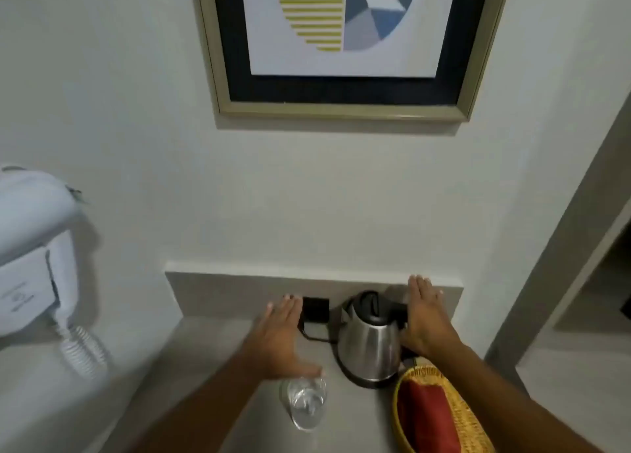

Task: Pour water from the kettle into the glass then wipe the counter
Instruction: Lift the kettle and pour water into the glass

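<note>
A steel kettle (370,346) with a black lid and handle stands on its base near the back of the grey counter (211,350). A clear glass (306,403) stands in front of it to the left. My left hand (281,336) hovers flat and open above the counter, just behind the glass and left of the kettle. My right hand (425,319) is open with fingers stretched, right beside the kettle's handle; I cannot tell if it touches. A red cloth (426,418) lies in a woven basket (467,422) to the right of the glass.
A black wall socket with a plug (316,311) and cord sits behind the kettle. A white wall-mounted hair dryer (30,261) with a coiled cord hangs at left. A framed picture (341,43) hangs above. A doorway opens at right.
</note>
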Motion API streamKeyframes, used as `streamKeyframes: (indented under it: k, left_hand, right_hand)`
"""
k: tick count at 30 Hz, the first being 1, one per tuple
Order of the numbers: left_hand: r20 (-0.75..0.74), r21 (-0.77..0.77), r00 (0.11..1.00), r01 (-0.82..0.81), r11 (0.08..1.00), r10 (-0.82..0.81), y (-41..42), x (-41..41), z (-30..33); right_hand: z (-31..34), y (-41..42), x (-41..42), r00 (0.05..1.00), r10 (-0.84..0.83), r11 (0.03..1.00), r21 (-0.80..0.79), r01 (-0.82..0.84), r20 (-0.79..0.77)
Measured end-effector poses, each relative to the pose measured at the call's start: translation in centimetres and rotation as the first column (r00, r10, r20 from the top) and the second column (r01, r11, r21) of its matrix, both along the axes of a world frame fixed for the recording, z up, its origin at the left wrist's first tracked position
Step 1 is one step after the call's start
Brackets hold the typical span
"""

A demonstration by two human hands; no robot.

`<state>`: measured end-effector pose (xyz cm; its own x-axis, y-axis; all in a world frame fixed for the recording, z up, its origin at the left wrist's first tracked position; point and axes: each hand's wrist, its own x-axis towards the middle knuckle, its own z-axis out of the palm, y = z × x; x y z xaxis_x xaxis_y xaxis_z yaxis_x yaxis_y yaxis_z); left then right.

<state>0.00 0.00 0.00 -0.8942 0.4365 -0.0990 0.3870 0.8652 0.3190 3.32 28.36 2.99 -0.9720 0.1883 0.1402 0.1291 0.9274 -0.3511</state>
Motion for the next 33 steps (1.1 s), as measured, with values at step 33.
streamKeyframes:
  k: [33]
  left_hand:
    - [0.523, 0.515, 0.789, -0.595, 0.618, 0.323, -1.1, 6.4, -19.5]
  right_hand:
    - [-0.2, -6.9, -0.7, 0.682, 0.682, 0.709, 0.468, -0.527, -0.264]
